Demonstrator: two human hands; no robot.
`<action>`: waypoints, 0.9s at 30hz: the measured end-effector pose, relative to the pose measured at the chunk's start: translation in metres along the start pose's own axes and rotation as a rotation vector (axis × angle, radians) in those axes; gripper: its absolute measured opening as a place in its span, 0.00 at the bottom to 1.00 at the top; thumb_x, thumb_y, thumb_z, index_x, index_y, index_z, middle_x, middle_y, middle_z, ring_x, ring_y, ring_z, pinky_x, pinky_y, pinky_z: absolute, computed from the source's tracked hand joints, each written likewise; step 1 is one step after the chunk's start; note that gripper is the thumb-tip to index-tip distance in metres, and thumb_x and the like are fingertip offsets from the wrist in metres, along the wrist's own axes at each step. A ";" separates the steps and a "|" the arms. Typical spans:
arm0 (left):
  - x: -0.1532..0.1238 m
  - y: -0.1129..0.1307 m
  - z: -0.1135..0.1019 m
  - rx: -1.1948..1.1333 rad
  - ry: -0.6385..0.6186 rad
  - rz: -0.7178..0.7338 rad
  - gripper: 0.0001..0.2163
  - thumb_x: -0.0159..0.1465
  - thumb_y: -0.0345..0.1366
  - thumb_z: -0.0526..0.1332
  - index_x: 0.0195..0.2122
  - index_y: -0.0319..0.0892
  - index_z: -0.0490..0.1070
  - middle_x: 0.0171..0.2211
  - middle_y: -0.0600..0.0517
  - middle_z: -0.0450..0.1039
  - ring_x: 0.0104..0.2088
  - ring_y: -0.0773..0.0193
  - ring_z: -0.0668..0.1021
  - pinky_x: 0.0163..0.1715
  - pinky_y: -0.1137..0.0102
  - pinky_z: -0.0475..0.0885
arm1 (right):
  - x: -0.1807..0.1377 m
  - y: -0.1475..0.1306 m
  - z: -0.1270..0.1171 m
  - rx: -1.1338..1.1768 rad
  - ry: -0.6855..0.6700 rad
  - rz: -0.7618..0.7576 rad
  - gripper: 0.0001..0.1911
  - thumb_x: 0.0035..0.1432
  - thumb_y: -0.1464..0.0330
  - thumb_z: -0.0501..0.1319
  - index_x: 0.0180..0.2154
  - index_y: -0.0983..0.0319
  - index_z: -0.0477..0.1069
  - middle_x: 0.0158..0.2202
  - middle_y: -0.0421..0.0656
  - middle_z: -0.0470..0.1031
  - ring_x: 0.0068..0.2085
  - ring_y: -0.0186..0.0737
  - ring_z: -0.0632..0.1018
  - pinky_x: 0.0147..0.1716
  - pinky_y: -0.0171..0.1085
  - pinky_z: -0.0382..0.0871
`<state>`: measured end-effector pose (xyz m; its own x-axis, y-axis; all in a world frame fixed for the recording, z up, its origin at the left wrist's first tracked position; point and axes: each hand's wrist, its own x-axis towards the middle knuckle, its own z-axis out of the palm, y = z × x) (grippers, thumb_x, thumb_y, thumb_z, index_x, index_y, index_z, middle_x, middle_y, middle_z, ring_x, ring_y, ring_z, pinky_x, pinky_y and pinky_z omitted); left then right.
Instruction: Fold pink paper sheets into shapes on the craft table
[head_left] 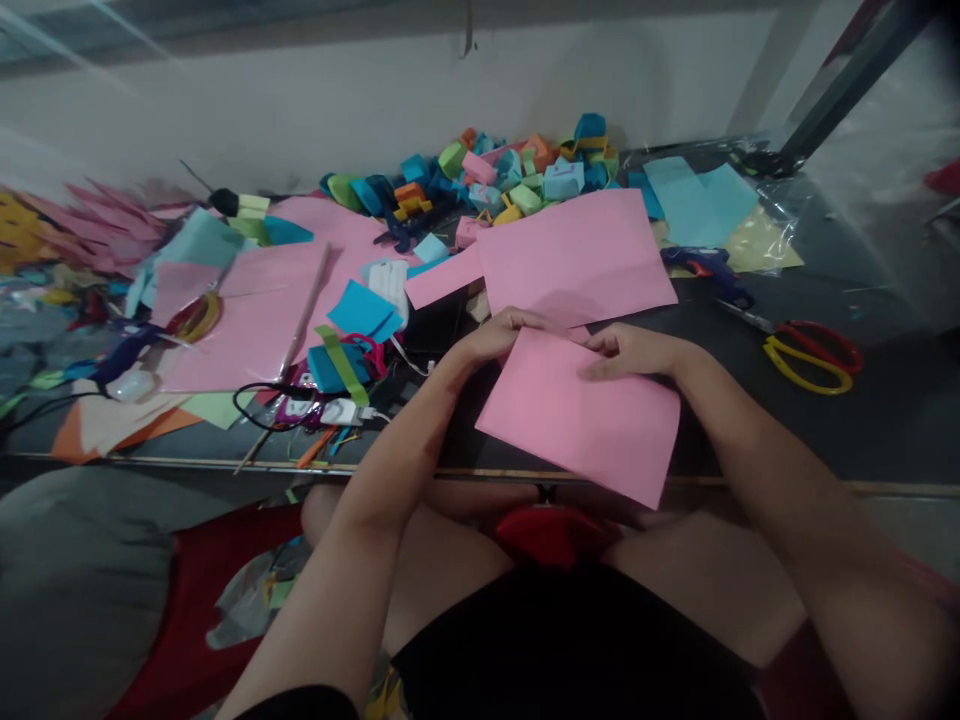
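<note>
A pink sheet of paper (577, 420), smooth and slightly bowed at its right edge, is held tilted over the near edge of the dark table (735, 430), with one corner hanging past it. Its top edge is gripped closely by the left hand (508, 335), the wrist bent and the fingers curled inward. The same edge is pinched by the right hand (634, 352), with the thumb laid on the sheet's face. Both forearms are angled inward, elbows apart.

Just beyond the hands, a second pink sheet (581, 250) is laid flat, straight-edged, beside a narrow pink strip (444, 277). To the right, scissors (814, 357) with looped yellow and red handles are placed near a blue glue gun (701, 264). Crinkled clear plastic (780, 225) is spread behind. Small folded paper shapes (517, 175), angular and many-coloured, are heaped near the wall (337, 100).
</note>
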<state>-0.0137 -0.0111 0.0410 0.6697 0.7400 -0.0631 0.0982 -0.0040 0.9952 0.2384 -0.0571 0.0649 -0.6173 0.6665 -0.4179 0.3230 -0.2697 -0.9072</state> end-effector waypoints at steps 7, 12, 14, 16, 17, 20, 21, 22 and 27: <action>0.012 0.002 -0.001 -0.339 0.434 -0.049 0.35 0.73 0.61 0.39 0.56 0.38 0.72 0.46 0.42 0.82 0.46 0.54 0.84 0.46 0.59 0.81 | 0.012 0.017 -0.013 0.332 0.619 -0.220 0.27 0.35 0.58 0.81 0.39 0.61 0.81 0.41 0.47 0.85 0.42 0.50 0.85 0.46 0.49 0.82; 0.014 -0.005 0.007 -0.269 0.656 -0.002 0.22 0.59 0.57 0.71 0.37 0.41 0.76 0.27 0.51 0.78 0.25 0.66 0.78 0.24 0.72 0.75 | 0.014 0.019 -0.012 0.319 0.674 -0.261 0.33 0.31 0.56 0.83 0.41 0.61 0.80 0.49 0.51 0.84 0.52 0.62 0.83 0.56 0.59 0.79; 0.012 -0.005 0.011 -0.207 0.690 0.055 0.16 0.57 0.48 0.75 0.31 0.41 0.76 0.25 0.54 0.76 0.23 0.70 0.75 0.22 0.75 0.72 | 0.012 0.018 -0.010 0.303 0.643 -0.233 0.33 0.30 0.56 0.83 0.40 0.61 0.80 0.48 0.52 0.84 0.53 0.64 0.82 0.58 0.60 0.78; 0.009 -0.003 0.015 -0.147 0.692 0.099 0.13 0.58 0.44 0.75 0.28 0.40 0.76 0.23 0.54 0.75 0.22 0.73 0.73 0.21 0.77 0.70 | 0.012 0.018 -0.009 0.311 0.645 -0.233 0.31 0.34 0.52 0.82 0.39 0.60 0.80 0.47 0.52 0.85 0.53 0.64 0.82 0.59 0.60 0.77; 0.008 -0.002 0.017 -0.118 0.679 0.118 0.12 0.58 0.42 0.74 0.28 0.40 0.77 0.23 0.54 0.74 0.22 0.73 0.73 0.21 0.77 0.70 | 0.012 0.018 -0.010 0.313 0.661 -0.248 0.30 0.37 0.50 0.80 0.38 0.59 0.80 0.46 0.52 0.85 0.54 0.64 0.82 0.59 0.60 0.77; 0.006 0.001 0.020 -0.057 0.601 0.175 0.11 0.60 0.41 0.73 0.27 0.39 0.78 0.23 0.54 0.74 0.23 0.73 0.73 0.24 0.76 0.72 | 0.014 0.019 -0.012 0.289 0.751 -0.327 0.28 0.42 0.46 0.77 0.39 0.58 0.80 0.45 0.49 0.85 0.53 0.61 0.83 0.57 0.60 0.78; 0.005 0.001 0.021 -0.043 0.576 0.202 0.11 0.61 0.42 0.72 0.28 0.40 0.78 0.23 0.54 0.74 0.24 0.73 0.73 0.25 0.76 0.72 | 0.014 0.020 -0.013 0.273 0.781 -0.355 0.28 0.42 0.46 0.77 0.39 0.58 0.80 0.45 0.49 0.85 0.52 0.61 0.83 0.55 0.60 0.79; 0.004 0.001 0.022 -0.026 0.559 0.232 0.12 0.61 0.43 0.72 0.28 0.40 0.78 0.24 0.54 0.74 0.24 0.73 0.73 0.25 0.76 0.73 | 0.014 0.020 -0.013 0.260 0.804 -0.381 0.29 0.41 0.46 0.78 0.39 0.58 0.80 0.44 0.48 0.85 0.52 0.60 0.83 0.54 0.60 0.79; -0.001 0.002 0.023 0.138 0.612 0.398 0.22 0.62 0.55 0.69 0.24 0.41 0.73 0.19 0.57 0.66 0.22 0.74 0.68 0.22 0.77 0.68 | 0.008 0.015 -0.009 0.199 0.828 -0.501 0.28 0.43 0.46 0.78 0.39 0.58 0.80 0.47 0.48 0.84 0.54 0.58 0.83 0.53 0.59 0.80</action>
<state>0.0026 -0.0272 0.0415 0.1476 0.9073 0.3938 0.0528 -0.4049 0.9129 0.2448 -0.0501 0.0482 0.0718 0.9909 0.1137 -0.0116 0.1148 -0.9933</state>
